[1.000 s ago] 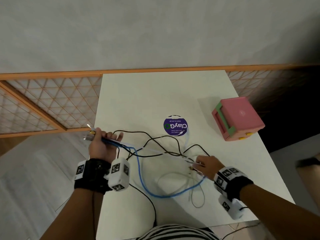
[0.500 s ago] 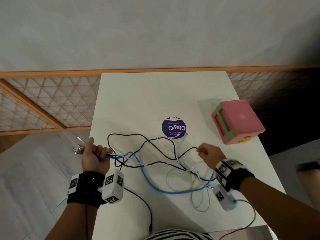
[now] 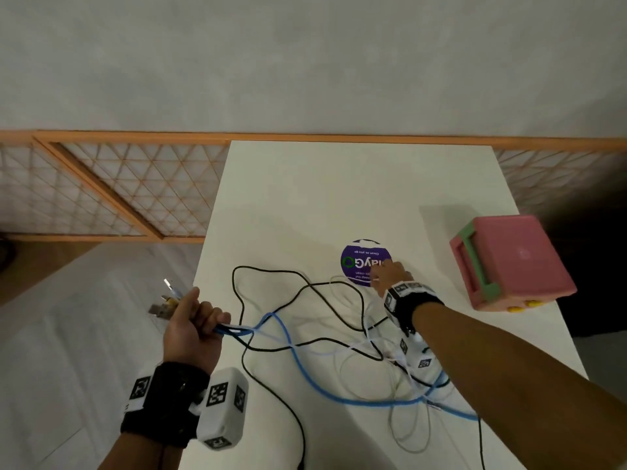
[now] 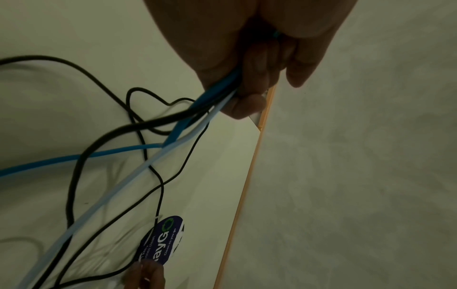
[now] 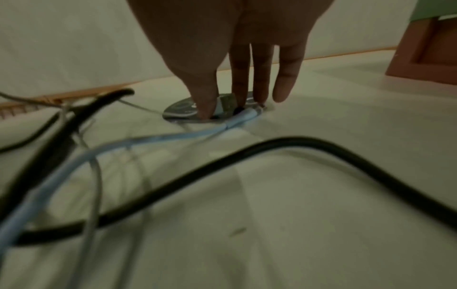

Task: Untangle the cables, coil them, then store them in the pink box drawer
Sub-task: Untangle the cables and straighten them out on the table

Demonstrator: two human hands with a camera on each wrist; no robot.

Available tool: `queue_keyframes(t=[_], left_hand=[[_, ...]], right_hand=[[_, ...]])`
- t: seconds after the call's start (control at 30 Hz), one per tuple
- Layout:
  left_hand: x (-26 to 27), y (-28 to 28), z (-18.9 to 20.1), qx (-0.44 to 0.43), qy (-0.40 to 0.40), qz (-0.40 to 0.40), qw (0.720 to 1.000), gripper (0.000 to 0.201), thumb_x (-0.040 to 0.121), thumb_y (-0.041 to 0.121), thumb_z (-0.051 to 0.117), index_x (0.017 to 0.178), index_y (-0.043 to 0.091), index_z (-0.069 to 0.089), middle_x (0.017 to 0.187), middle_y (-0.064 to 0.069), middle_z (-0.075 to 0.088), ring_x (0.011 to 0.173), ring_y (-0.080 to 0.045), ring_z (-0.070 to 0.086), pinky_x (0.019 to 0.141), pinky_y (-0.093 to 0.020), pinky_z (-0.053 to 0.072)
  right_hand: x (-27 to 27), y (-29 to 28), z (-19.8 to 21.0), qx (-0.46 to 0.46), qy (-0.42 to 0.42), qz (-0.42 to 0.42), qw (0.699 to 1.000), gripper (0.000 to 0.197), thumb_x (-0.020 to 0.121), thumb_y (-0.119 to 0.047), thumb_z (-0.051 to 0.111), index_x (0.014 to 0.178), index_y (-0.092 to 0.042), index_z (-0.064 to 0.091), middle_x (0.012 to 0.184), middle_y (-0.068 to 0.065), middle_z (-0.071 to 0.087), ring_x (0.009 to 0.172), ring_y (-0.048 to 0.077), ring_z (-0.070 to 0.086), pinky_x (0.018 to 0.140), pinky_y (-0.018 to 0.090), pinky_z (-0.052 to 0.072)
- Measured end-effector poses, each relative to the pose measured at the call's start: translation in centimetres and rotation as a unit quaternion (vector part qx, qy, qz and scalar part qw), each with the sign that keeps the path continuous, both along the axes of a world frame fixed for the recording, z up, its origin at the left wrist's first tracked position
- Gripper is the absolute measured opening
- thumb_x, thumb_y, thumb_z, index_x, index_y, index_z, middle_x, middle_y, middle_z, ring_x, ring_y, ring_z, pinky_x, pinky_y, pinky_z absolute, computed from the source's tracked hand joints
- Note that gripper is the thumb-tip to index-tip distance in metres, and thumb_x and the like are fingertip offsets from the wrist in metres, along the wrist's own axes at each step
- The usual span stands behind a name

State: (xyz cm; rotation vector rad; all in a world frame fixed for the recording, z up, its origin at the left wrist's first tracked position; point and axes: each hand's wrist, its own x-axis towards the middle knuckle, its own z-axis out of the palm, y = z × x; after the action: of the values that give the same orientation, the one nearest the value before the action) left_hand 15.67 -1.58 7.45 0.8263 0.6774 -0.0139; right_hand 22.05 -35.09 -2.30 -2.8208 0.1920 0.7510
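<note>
Blue (image 3: 305, 371), black (image 3: 271, 271) and pale thin cables lie tangled across the white table (image 3: 339, 184). My left hand (image 3: 200, 320) hangs past the table's left edge and grips a bundle of their ends, with the plugs (image 3: 166, 300) sticking out beyond my thumb. The left wrist view shows that fist (image 4: 249, 93) curled round the blue cable (image 4: 74, 158), the black one (image 4: 74, 176) and a pale one (image 4: 123, 183). My right hand (image 3: 386, 271) reaches to the purple sticker (image 3: 359, 262). Its straight fingertips (image 5: 222, 111) touch down at the pale blue cable's (image 5: 148, 139) plug end. The pink box (image 3: 519, 256) stands at the right, its drawer closed.
The box's green handle (image 3: 475, 262) faces the cables. A black cable (image 5: 247, 154) loops across the table close under my right wrist. An orange lattice rail (image 3: 101, 198) runs behind and left of the table. Cable loops trail toward the table's near edge (image 3: 410, 449).
My right hand left the middle of the tangle and moved away from me to the purple sticker. My left hand kept its grip and stayed beyond the left edge.
</note>
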Motion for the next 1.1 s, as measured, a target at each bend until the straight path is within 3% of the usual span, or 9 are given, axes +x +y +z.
queue_keyframes(t=[0.1,0.23,0.33,0.4,0.53,0.63,0.7,0.87,1.1], left_hand=[[0.4,-0.5,0.0,-0.002,-0.003,-0.01,1.0,0.055,0.095,0.02,0.047,0.042,0.023,0.03,0.038,0.008,0.021,0.033,-0.009,0.021,0.04,-0.017,0.035],[0.8,-1.4,0.8,-0.005,-0.023,-0.068,0.997,0.056,0.096,0.022,0.044,0.042,0.024,0.028,0.036,0.009,0.02,0.031,-0.008,0.018,0.037,-0.018,0.027],[0.8,-2.7,2.0,0.0,-0.04,-0.106,0.994,0.053,0.096,0.022,0.045,0.045,0.023,0.028,0.036,0.009,0.019,0.038,-0.013,0.008,0.036,-0.019,0.024],[0.7,-3.8,2.9,0.011,-0.057,-0.136,0.989,0.049,0.097,0.023,0.044,0.051,0.022,0.026,0.038,0.009,0.019,0.039,-0.012,0.008,0.037,-0.019,0.022],[0.2,-6.7,5.0,0.045,-0.12,-0.216,0.968,0.031,0.094,0.028,0.048,0.067,0.012,0.048,0.041,0.011,0.02,0.032,-0.005,0.017,0.037,-0.017,0.023],[-0.4,-8.4,5.8,0.044,-0.176,-0.282,0.942,0.038,0.084,0.044,0.062,0.091,0.006,0.06,0.043,0.012,0.023,0.035,-0.004,0.022,0.038,-0.019,0.03],[-0.7,-9.0,5.8,0.051,-0.197,-0.305,0.93,0.041,0.075,0.045,0.072,0.085,0.009,0.057,0.044,0.013,0.027,0.037,-0.005,0.024,0.041,-0.02,0.033],[-1.3,-8.5,5.3,0.097,-0.209,-0.318,0.92,0.019,0.085,0.021,0.063,0.077,0.004,0.057,0.042,0.011,0.029,0.038,-0.007,0.026,0.043,-0.021,0.033],[-1.5,-8.4,4.7,0.149,-0.219,-0.351,0.898,0.021,0.081,0.023,0.057,0.073,0.004,0.057,0.044,0.009,0.032,0.04,-0.008,0.029,0.045,-0.022,0.036]], right_hand=[[-0.7,-1.4,2.9,0.139,-0.071,-0.101,0.983,0.011,0.089,-0.019,0.053,0.095,-0.011,0.057,0.101,0.015,0.064,0.091,0.03,0.06,0.071,0.028,0.047],[-1.8,-3.7,10.6,0.272,-0.204,-0.183,0.922,0.011,0.082,-0.016,0.065,0.074,-0.022,0.059,0.065,-0.004,0.057,0.065,0.018,0.052,0.057,0.021,0.039],[-3.5,-3.4,17.2,0.474,-0.225,-0.225,0.821,0.017,0.081,-0.002,0.063,0.071,-0.016,0.063,0.048,-0.009,0.057,0.048,0.008,0.048,0.053,0.023,0.041],[-4.9,-2.1,21.0,0.558,-0.207,-0.181,0.783,0.017,0.082,0.006,0.057,0.074,-0.008,0.061,0.047,-0.008,0.058,0.044,0.004,0.045,0.049,0.017,0.039],[-6.1,3.2,23.8,0.505,-0.139,-0.034,0.851,0.002,0.079,-0.009,0.067,0.077,-0.009,0.068,0.063,0.0,0.064,0.057,0.012,0.05,0.057,0.02,0.042],[-5.8,7.7,22.6,0.47,-0.11,-0.009,0.876,0.021,0.085,-0.017,0.063,0.09,0.004,0.066,0.071,0.008,0.061,0.063,0.019,0.049,0.064,0.028,0.043],[-5.8,9.8,22.2,0.469,-0.108,-0.004,0.877,0.023,0.09,-0.014,0.056,0.091,0.007,0.064,0.066,0.002,0.059,0.058,0.016,0.048,0.061,0.026,0.042],[-6.0,10.7,21.7,0.446,-0.12,-0.003,0.887,0.024,0.089,-0.024,0.059,0.085,-0.003,0.068,0.052,-0.008,0.05,0.044,0.001,0.041,0.052,0.013,0.034],[-6.7,10.6,20.3,0.482,-0.131,-0.032,0.866,0.025,0.09,-0.013,0.055,0.098,0.007,0.067,0.037,-0.018,0.053,0.037,-0.004,0.048,0.043,0.004,0.034]])
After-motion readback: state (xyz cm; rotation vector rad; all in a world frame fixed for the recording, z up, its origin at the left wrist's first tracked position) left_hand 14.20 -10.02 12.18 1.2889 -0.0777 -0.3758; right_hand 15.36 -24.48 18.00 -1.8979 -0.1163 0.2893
